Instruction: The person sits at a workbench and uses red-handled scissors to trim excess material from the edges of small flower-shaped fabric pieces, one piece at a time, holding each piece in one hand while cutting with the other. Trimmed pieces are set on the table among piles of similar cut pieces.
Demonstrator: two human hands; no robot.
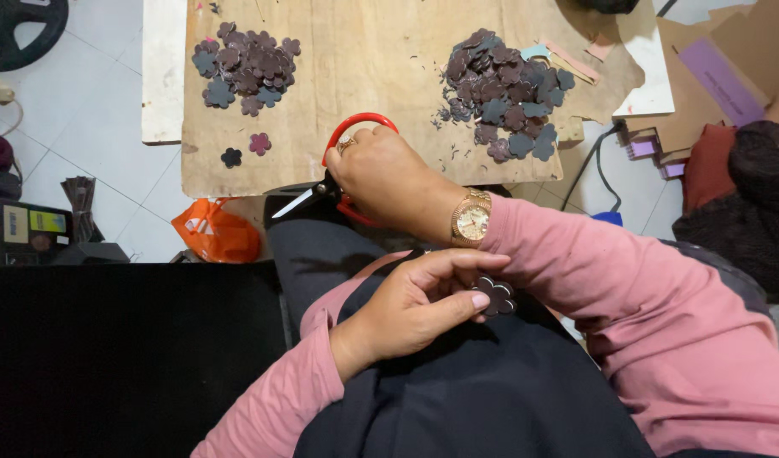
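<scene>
My right hand (389,178) grips red-handled scissors (338,174) at the near edge of a brown cardboard sheet (364,59); the blades point left and look closed. A gold watch sits on that wrist. My left hand (423,305) rests over my dark lap and pinches a small dark flower-shaped cutout (497,296) between thumb and fingers. On the cardboard lie two heaps of dark flower cutouts, one at the far left (247,66) and one at the right (508,95). Two single flowers (245,150) lie apart near the left heap.
An orange plastic bag (215,231) lies on the white tiled floor at the left. Brown cardboard pieces and a purple strip (720,76) are stacked at the far right, next to another person's dark sleeve (762,161). A black cable (597,165) hangs off the board's right edge.
</scene>
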